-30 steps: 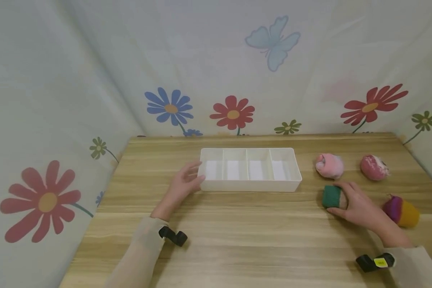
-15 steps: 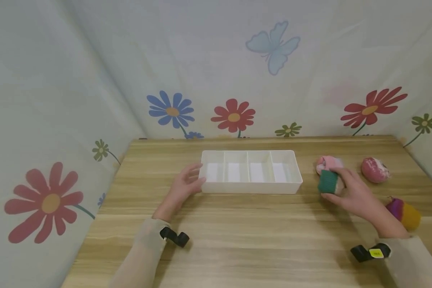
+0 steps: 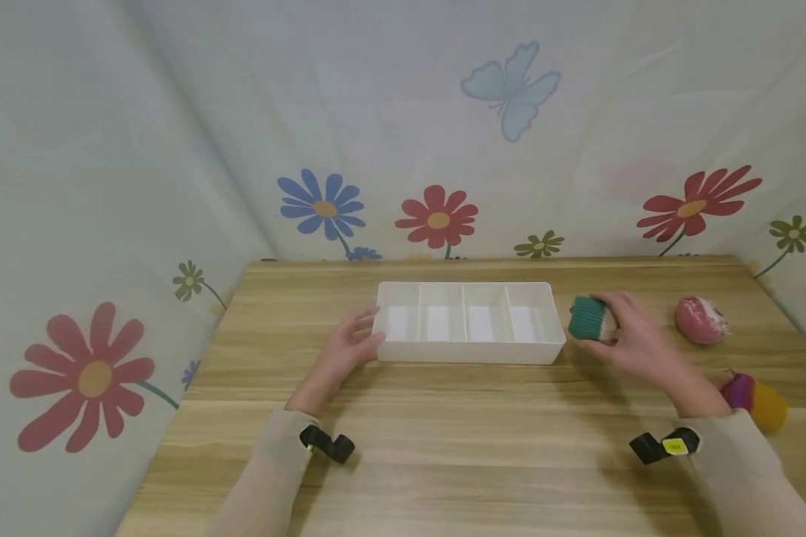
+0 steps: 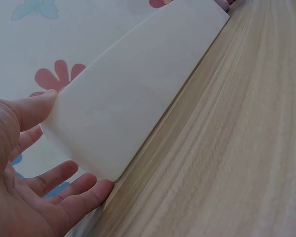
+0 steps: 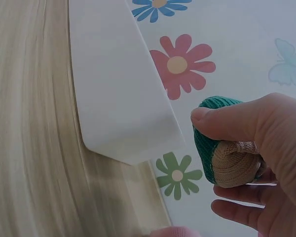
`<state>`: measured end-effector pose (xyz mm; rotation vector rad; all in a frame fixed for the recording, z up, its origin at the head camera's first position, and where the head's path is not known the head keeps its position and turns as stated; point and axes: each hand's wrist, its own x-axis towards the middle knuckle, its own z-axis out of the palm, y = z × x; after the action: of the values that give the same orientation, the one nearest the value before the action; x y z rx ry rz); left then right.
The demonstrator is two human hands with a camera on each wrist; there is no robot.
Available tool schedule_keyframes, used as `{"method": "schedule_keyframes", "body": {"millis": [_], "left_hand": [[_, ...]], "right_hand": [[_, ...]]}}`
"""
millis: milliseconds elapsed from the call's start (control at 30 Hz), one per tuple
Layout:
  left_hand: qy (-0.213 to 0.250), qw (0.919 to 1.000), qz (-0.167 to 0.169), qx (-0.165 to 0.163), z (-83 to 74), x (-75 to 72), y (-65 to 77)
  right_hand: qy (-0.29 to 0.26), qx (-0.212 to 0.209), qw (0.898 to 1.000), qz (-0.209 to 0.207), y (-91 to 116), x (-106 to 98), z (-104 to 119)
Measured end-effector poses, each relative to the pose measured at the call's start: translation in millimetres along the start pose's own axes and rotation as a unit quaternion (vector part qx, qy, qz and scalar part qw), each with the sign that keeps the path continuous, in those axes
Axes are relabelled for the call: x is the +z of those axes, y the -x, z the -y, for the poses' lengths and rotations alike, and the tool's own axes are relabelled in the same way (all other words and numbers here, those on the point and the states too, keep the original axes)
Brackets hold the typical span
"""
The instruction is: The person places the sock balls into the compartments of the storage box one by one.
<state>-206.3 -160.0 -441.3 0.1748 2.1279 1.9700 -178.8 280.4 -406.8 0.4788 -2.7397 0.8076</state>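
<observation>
A rolled-up green and beige ribbed sock (image 5: pixel 232 163) is pinched between the thumb and fingers of my right hand (image 3: pixel 634 335), raised just off the right end of the white divided box (image 3: pixel 466 353). At the box's left end rests my left hand (image 3: pixel 342 347). Its thumb touches the rim by the near corner, and its relaxed fingers lie along the end wall, as the left wrist view shows. The box has several compartments in a row. Behind my right hand the pink rolled sock is hidden in the head view; a pink edge (image 5: pixel 175 232) shows in the right wrist view.
Right of my right hand lies a dark pink and white rolled sock (image 3: pixel 701 320). A purple and yellow rolled sock (image 3: pixel 766 406) is partly covered by my right forearm. A flower-printed curtain (image 3: pixel 376 112) stands behind the wooden table (image 3: pixel 470 447).
My right hand has lifted the green and beige sock and carried it left and away from me, toward the box's right end, passing over the pink sock. The left hand stays at the box.
</observation>
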Motion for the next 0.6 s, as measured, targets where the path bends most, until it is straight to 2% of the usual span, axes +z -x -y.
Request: {"method": "schedule_keyframes", "body": {"millis": [133, 367, 600], "left_hand": [[0.000, 1.0000, -0.001, 0.000, -1.5, -0.1, 0.2], [-0.020, 0.9993, -0.012, 0.029, 21.1, -6.3, -8.8], [-0.009, 0.9996, -0.015, 0.023, 25.7, -4.9, -11.4]], "right_hand": [[-0.002, 0.001, 1.000, 0.003, -8, 3, 3], [-0.003, 0.010, 1.000, 0.017, -18, 7, 9], [-0.013, -0.005, 1.000, 0.024, -29, 15, 11]]}}
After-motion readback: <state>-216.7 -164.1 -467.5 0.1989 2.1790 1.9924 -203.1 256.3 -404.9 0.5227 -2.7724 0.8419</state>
